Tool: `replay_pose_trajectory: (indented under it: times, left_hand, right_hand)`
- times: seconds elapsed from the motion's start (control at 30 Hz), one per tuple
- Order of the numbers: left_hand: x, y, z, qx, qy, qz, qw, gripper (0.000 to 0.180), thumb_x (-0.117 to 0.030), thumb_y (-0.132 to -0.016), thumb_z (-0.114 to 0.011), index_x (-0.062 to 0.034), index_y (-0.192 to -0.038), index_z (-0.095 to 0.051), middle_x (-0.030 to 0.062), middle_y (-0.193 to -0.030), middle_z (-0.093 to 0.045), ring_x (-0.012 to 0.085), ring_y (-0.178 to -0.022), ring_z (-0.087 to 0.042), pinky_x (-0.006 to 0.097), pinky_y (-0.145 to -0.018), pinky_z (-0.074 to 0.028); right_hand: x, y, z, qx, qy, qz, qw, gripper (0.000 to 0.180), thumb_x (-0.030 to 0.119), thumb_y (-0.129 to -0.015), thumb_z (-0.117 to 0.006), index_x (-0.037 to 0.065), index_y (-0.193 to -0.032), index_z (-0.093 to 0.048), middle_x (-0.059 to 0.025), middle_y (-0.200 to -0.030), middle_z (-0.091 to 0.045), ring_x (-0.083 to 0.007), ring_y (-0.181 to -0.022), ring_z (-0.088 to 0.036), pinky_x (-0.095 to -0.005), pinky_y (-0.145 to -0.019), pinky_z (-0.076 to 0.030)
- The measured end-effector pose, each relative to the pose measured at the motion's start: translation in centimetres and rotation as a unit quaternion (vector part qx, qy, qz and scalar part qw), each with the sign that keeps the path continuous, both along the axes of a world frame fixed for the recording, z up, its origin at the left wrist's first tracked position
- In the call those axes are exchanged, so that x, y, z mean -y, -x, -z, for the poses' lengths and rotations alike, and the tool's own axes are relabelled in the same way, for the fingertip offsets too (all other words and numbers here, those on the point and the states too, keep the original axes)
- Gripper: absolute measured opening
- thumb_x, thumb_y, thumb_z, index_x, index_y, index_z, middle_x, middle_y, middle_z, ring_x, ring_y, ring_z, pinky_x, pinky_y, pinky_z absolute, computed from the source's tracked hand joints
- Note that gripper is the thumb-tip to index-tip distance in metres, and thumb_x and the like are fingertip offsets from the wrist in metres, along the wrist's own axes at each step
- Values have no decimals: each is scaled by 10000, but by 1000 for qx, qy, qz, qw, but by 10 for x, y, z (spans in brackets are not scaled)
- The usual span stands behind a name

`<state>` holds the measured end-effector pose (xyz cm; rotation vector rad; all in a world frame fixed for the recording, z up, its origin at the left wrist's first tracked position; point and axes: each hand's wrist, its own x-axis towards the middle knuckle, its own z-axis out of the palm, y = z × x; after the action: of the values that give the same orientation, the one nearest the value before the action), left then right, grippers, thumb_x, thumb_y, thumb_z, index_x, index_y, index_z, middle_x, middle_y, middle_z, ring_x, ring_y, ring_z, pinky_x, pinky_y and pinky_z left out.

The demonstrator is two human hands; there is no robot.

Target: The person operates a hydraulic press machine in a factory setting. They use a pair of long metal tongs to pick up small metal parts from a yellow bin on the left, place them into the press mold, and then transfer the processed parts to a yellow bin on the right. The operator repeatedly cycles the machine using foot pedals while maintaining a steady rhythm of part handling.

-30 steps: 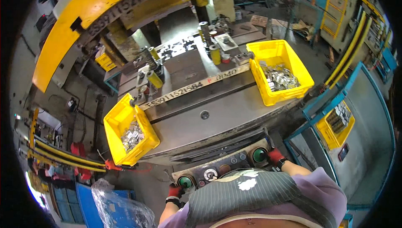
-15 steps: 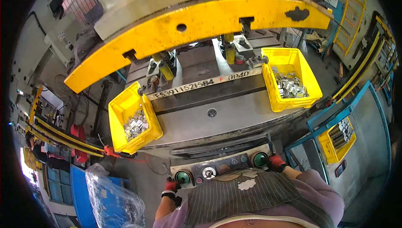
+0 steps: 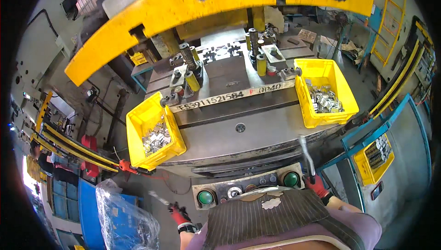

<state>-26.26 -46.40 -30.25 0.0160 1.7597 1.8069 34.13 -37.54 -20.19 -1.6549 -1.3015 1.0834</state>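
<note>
My right hand (image 3: 316,185), in a red and dark glove, is closed round the dark handle of a bent metal rod tool (image 3: 306,150). The rod points up over the press table's front edge, right of the control panel (image 3: 248,184). My left hand (image 3: 178,213), gloved in the same way, is left of the panel. From its closed fingers juts a second rod tool (image 3: 158,198), its pale end blurred. Both hands are off the green buttons, the left one (image 3: 205,197) and the right one (image 3: 291,179). Beyond the panel, the press table (image 3: 216,134) carries a die (image 3: 220,73).
Yellow bins of small metal parts stand left (image 3: 178,143) and right (image 3: 307,114) on the table. A yellow beam (image 3: 239,3) spans above the die. Another bin (image 3: 367,169) sits at the right by a blue frame (image 3: 406,107). Wrapped plastic (image 3: 120,208) is at lower left.
The yellow beam has risen from the die, showing bright plates and posts beneath. Both hands have moved outward from the green buttons, with the rod tools swung outward. The view has shifted slightly.
</note>
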Motion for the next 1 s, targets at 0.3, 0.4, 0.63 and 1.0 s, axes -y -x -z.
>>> replay_pose_trajectory:
  times: [0.3, 0.4, 0.63, 1.0]
  left_hand:
    - [-124, -72, -207, -163, -54, 80, 982, 330, -375, -879, -471, -101, -1053, -523, 20, -735, -556, 81, -498, -467, 224, -351, -353]
    - [-156, -96, -215, -145, -118, 205, 961, 265, -324, -896, -460, -103, -1028, -524, -7, -649, -514, 60, -488, -442, 208, -376, -357]
    - [-224, -148, -258, -100, -151, 419, 890, 259, -202, -889, -483, -100, -1121, -429, 19, -744, -551, 41, -466, -430, 204, -407, -401]
    - [-524, -172, -236, -459, -240, 485, 705, 249, -242, -874, -494, -102, -1078, -507, 40, -768, -570, 119, -584, -544, 264, -451, -441]
  right_hand:
    - [-245, 145, -197, 169, -349, -70, 919, 497, 183, -740, -604, 98, -1191, -414, -159, -857, -570, -355, -813, -559, -423, -676, -459]
    - [-314, 173, -235, 269, -281, -74, 918, 418, 239, -732, -596, 96, -1108, -481, -151, -873, -585, -321, -816, -570, -417, -682, -460]
    - [-363, 167, -238, 161, -274, -67, 946, 358, 259, -731, -609, 30, -997, -540, -139, -843, -613, -265, -800, -586, -347, -707, -449]
    - [-245, 122, -215, -244, -220, 24, 944, 312, 83, -806, -586, 59, -1112, -527, 7, -858, -596, -37, -760, -534, -175, -580, -389]
